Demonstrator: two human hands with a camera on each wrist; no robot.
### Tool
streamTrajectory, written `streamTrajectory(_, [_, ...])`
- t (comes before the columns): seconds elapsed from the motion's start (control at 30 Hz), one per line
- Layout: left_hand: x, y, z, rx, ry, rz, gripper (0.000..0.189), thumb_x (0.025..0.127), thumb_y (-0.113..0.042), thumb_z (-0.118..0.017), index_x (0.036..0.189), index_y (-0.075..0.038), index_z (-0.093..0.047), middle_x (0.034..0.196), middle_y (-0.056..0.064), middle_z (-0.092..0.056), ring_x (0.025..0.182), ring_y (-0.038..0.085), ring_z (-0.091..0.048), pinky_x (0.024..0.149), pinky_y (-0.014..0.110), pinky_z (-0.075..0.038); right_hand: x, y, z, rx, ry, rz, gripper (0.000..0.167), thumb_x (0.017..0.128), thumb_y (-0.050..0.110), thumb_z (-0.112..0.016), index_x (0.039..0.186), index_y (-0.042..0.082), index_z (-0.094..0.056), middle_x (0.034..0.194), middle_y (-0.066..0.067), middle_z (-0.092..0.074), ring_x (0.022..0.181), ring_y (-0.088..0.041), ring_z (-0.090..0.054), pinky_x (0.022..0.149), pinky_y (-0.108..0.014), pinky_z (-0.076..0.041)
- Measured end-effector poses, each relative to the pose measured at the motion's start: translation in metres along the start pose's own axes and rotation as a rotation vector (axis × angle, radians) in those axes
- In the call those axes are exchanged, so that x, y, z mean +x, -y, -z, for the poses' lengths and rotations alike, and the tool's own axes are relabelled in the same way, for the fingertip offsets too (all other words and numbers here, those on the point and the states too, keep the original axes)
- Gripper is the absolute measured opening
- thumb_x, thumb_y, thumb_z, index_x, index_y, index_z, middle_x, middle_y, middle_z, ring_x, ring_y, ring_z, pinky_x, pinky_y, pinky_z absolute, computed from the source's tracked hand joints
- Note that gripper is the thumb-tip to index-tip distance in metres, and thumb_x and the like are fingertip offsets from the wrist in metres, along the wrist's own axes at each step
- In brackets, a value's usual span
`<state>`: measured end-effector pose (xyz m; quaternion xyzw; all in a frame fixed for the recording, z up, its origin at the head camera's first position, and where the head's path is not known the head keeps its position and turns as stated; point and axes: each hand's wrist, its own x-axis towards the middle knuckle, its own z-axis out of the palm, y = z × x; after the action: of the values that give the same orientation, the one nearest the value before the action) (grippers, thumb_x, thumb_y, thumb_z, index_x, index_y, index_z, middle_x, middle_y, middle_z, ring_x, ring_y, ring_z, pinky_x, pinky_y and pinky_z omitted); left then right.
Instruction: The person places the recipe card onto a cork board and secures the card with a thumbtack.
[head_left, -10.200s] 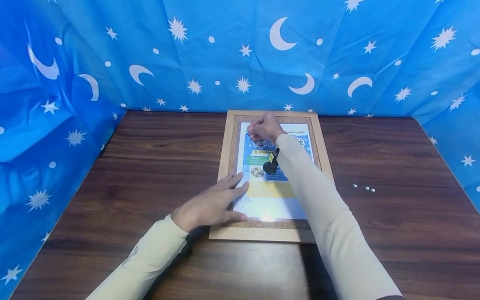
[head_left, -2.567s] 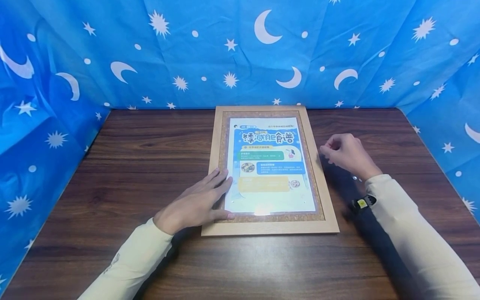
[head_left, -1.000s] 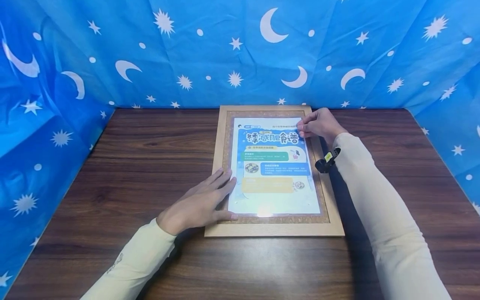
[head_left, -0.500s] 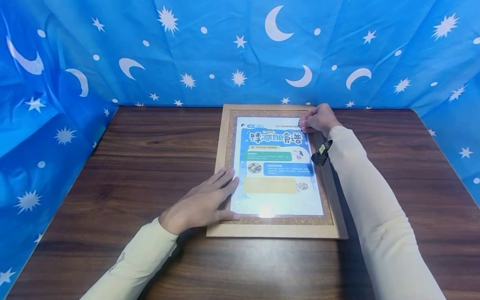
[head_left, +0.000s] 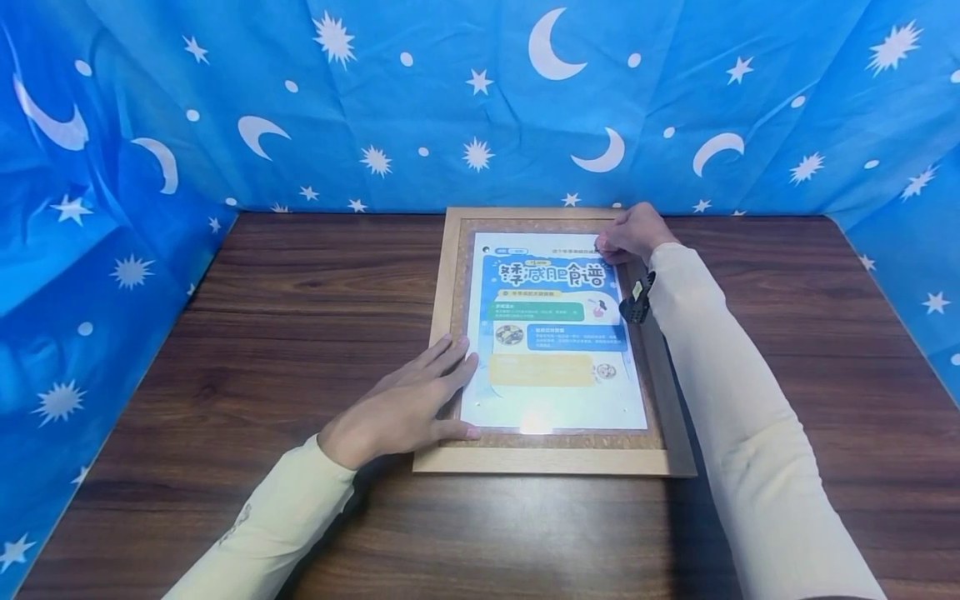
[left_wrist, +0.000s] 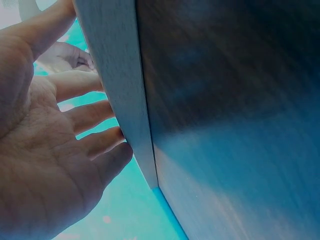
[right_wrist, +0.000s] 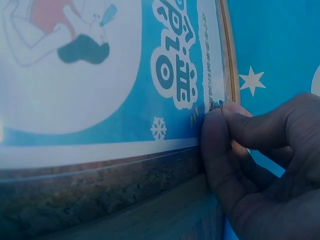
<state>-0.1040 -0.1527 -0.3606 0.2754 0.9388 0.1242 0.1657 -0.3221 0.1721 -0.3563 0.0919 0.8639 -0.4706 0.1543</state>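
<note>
A glossy printed poster [head_left: 555,367] lies on a cork board [head_left: 570,439] with a pale wooden frame [head_left: 540,461]. My right hand [head_left: 639,231] is at the poster's top right corner. In the right wrist view, thumb and index finger of the right hand [right_wrist: 260,155] pinch a tiny thumbtack [right_wrist: 220,104], mostly hidden by the fingertips, right at the sheet. My left hand [head_left: 405,404] rests spread on the frame's left side, fingertips at the poster's edge. The left wrist view shows the left hand [left_wrist: 65,135] with extended fingers against the frame's side [left_wrist: 117,75].
Small tack heads [head_left: 626,410] show near the poster's lower corners. The board lies on a dark wooden table [head_left: 315,292], its far edge close to a blue curtain [head_left: 420,100] with moons and stars. My right sleeve [head_left: 750,417] crosses the table at right.
My right hand has gone from the top left corner, over the table at right, to the top right corner, where it stays with slight shifts. My left hand has stayed on the frame.
</note>
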Motion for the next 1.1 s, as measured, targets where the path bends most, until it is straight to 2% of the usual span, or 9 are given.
streamTrajectory(0.13, [0.0003,0.0001,-0.0004,-0.003,-0.003,-0.002,0.089,0.092,-0.049,-0.071,0.157,-0.003,-0.032,0.167,0.016,-0.017,0.155,0.032,-0.004,0.123,0.049,-0.015,-0.0027,0.0,0.0007,-0.01,0.001,0.003,0.024,0.096,0.01,-0.069,0.114,-0.006,-0.07,0.097,-0.012,-0.068,0.076,-0.016,-0.069,0.073,-0.025,-0.059])
streamTrajectory(0.47, [0.0002,0.0013,-0.0004,0.0,-0.006,-0.004,0.089,0.092,-0.05,-0.071,0.158,-0.003,-0.032,0.167,0.016,-0.016,0.155,0.032,-0.004,0.123,0.05,-0.015,-0.0077,-0.001,0.0018,0.004,-0.001,0.011,0.032,0.096,0.012,-0.07,0.122,-0.006,-0.068,0.104,-0.015,-0.07,0.088,-0.021,-0.072,0.085,-0.031,-0.059])
streamTrajectory(0.83, [-0.001,0.0015,-0.0007,-0.003,-0.009,-0.008,0.089,0.092,-0.05,-0.07,0.158,-0.004,-0.032,0.167,0.017,-0.016,0.155,0.033,-0.004,0.123,0.051,-0.016,-0.0103,-0.0009,0.002,0.003,-0.016,0.026,0.029,0.096,0.012,-0.07,0.119,-0.007,-0.07,0.089,-0.009,-0.07,0.079,-0.018,-0.072,0.079,-0.028,-0.059])
streamTrajectory(1.1, [-0.0002,0.0007,0.0001,-0.003,-0.004,-0.005,0.089,0.092,-0.051,-0.07,0.158,-0.004,-0.031,0.167,0.016,-0.016,0.155,0.032,-0.004,0.123,0.05,-0.015,-0.0086,-0.0042,0.0034,0.009,-0.016,0.057,0.028,0.095,0.009,-0.069,0.117,-0.009,-0.07,0.086,-0.01,-0.072,0.08,-0.02,-0.072,0.089,-0.036,-0.057])
